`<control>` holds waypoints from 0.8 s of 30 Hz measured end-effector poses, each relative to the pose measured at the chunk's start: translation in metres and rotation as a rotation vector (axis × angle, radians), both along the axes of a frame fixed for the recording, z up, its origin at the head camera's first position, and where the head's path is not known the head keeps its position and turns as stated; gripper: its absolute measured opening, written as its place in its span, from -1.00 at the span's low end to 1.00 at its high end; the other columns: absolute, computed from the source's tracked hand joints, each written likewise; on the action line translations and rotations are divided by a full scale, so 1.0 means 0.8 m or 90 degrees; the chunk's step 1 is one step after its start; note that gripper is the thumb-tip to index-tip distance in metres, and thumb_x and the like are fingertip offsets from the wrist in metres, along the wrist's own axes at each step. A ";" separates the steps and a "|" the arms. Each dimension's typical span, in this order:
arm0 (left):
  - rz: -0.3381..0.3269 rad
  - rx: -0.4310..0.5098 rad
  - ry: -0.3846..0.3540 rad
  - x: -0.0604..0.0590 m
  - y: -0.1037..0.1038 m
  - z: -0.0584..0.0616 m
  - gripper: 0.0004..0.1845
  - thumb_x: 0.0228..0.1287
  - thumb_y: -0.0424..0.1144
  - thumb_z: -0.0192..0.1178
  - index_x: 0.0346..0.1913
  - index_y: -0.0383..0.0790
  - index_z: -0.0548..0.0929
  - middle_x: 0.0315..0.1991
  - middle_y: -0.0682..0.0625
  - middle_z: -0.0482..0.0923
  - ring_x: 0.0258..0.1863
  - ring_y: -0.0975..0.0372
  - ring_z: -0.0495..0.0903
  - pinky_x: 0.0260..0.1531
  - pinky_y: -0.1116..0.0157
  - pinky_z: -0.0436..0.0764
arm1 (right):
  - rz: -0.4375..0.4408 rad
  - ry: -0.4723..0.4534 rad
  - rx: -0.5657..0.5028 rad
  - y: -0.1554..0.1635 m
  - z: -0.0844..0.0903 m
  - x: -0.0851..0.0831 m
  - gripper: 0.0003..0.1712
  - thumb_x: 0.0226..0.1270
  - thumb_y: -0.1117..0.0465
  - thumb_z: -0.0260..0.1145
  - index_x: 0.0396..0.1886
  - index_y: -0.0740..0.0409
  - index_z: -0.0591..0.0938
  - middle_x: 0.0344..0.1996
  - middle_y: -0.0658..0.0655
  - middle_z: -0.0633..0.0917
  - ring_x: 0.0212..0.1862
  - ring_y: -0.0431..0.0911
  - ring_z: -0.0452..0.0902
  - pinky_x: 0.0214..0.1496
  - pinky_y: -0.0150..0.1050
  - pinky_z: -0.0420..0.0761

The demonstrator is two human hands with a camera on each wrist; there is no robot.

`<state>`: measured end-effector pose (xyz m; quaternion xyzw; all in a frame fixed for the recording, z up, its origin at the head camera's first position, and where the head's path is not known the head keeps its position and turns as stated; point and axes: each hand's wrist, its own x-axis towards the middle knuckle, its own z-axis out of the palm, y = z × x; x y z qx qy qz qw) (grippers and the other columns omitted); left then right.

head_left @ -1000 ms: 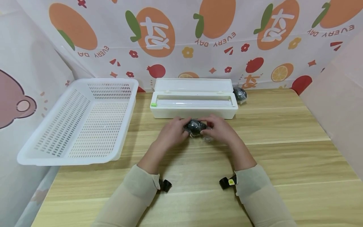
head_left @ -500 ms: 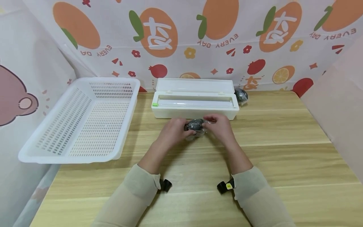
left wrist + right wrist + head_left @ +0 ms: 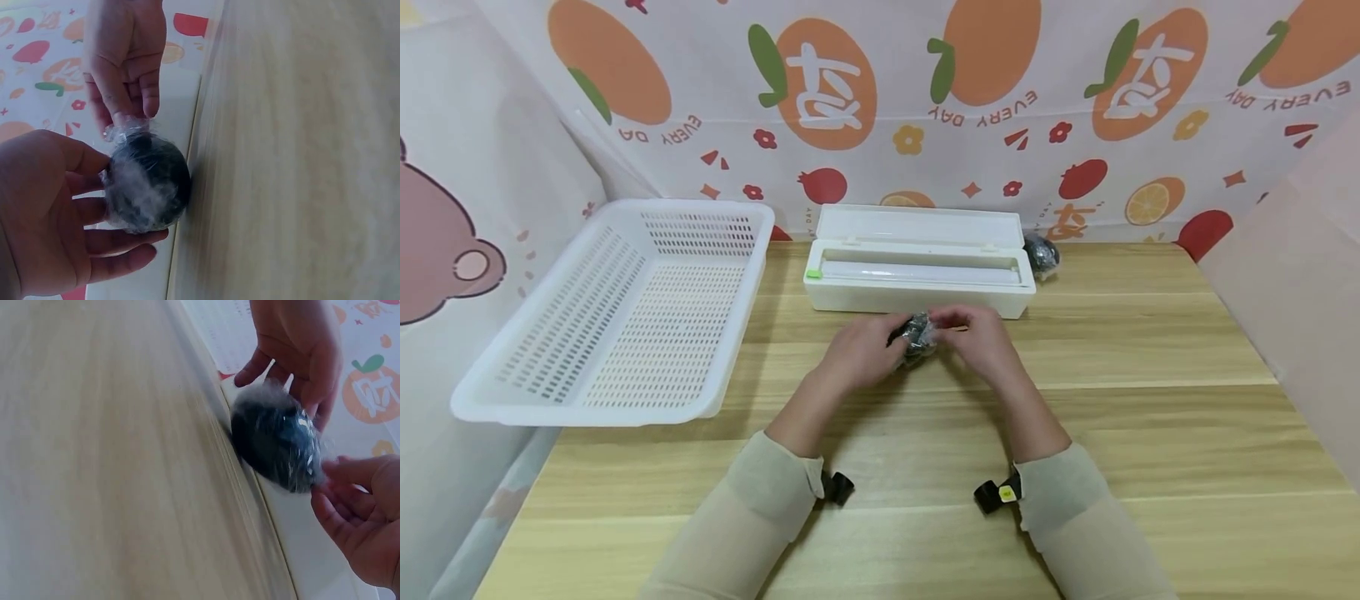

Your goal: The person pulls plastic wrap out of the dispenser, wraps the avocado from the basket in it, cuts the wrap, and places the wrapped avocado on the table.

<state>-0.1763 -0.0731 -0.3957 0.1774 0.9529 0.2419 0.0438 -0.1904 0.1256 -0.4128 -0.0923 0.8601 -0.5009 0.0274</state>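
A dark, round ball wrapped in crinkled clear plastic film (image 3: 916, 337) sits between both hands above the light wooden table (image 3: 1150, 417), just before the open white film dispenser box (image 3: 917, 279). The left hand (image 3: 861, 354) cups it with curled fingers; the right hand (image 3: 981, 337) pinches the gathered film at its end. Two wrapped balls show, the second (image 3: 1042, 252) behind the box, plus one white perforated basket (image 3: 617, 317). Half a second ago the film lay looser; now it is bunched tighter.

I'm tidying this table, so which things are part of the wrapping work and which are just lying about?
In use: dark round ball in clear cling film, held by left hand and right hand; white plastic cling-film dispenser box.
Lying about: white perforated plastic basket; second dark wrapped ball.
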 end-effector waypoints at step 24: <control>-0.040 0.045 -0.024 0.000 0.008 -0.005 -0.48 0.53 0.05 -0.05 0.37 -0.16 0.46 0.31 -0.08 0.48 0.28 0.04 0.48 0.24 0.00 0.47 | 0.078 0.042 0.024 0.000 -0.003 0.003 -0.83 0.15 0.20 0.50 -0.25 0.09 0.73 -0.31 0.08 0.59 -0.27 -0.06 0.48 -0.25 -0.23 0.53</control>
